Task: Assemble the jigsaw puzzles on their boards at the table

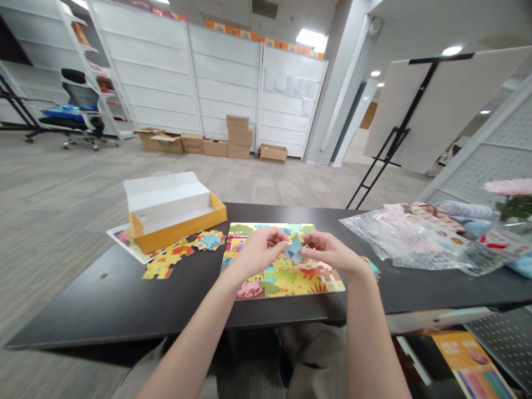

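Note:
A blue puzzle piece [295,250] is held between my two hands, just above a colourful animal picture board [286,281] on the dark table. My left hand [266,247] pinches its left side with thumb and fingers. From the right, my right hand [328,249] has thumb and fingertips closed on the same piece. Both hands cover parts of the board. Left of the board lie joined yellow puzzle pieces [164,264] and a small heap of pieces [209,240]. A few more pieces [372,268] show partly behind my right wrist.
An open yellow box [178,228] with a white lid stands at the table's left, partly over a printed sheet [124,238]. Clear plastic bags [409,238] and pink flowers [509,187] are on the right. The dark table [103,305] has its front edge near my forearms.

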`<state>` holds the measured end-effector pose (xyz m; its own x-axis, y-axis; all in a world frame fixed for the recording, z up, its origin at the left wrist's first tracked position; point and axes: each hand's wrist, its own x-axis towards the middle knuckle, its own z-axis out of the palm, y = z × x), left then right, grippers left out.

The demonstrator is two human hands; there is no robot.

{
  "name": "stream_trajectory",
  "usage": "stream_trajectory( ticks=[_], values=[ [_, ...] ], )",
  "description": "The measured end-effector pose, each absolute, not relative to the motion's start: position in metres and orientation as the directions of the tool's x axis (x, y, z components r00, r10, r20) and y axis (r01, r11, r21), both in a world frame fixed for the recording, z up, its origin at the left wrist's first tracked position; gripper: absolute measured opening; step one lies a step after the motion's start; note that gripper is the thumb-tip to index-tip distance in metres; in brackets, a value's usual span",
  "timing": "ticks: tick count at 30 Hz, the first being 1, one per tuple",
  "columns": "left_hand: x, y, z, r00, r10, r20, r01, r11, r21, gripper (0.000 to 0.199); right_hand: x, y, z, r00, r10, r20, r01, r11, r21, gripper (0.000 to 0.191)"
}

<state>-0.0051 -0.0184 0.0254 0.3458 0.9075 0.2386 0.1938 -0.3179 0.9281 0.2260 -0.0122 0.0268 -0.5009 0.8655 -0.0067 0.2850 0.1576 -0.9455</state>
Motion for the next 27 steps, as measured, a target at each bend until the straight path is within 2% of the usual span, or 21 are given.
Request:
stream_trajectory(
  ticks=[4,7,10,14,18,27],
  values=[
    [-0.011,-0.02,0.023,0.361,0.906,0.22,0.214,-0.31,0.926,0.013,0.207,-0.008,0.025,-0.504,0.864,-0.001,0.263,0.153,-0.953,0.041],
    [-0.013,-0.021,0.02,0.311,0.927,0.212,0.218,-0.286,0.933,0.012,0.198,-0.006,0.024,-0.514,0.858,-0.015,0.28,0.151,-0.948,0.037],
    [-0.019,-0.022,0.016,0.254,0.944,0.209,0.272,-0.277,0.922,0.013,0.195,-0.004,0.022,-0.452,0.892,-0.009,0.287,0.135,-0.948,0.036],
    [-0.028,-0.022,0.011,0.315,0.942,0.114,0.276,-0.206,0.939,0.028,0.194,-0.002,0.02,-0.376,0.926,-0.006,0.263,0.101,-0.96,0.037],
    [-0.034,-0.024,0.008,0.36,0.933,0.026,0.271,-0.131,0.954,0.035,0.192,-0.001,0.021,-0.382,0.924,-0.003,0.292,0.117,-0.949,0.035],
    [-0.037,-0.027,0.003,0.336,0.942,0.019,0.271,-0.116,0.956,0.035,0.186,0.001,0.023,-0.383,0.922,0.056,0.337,0.196,-0.921,0.029]
  ],
)
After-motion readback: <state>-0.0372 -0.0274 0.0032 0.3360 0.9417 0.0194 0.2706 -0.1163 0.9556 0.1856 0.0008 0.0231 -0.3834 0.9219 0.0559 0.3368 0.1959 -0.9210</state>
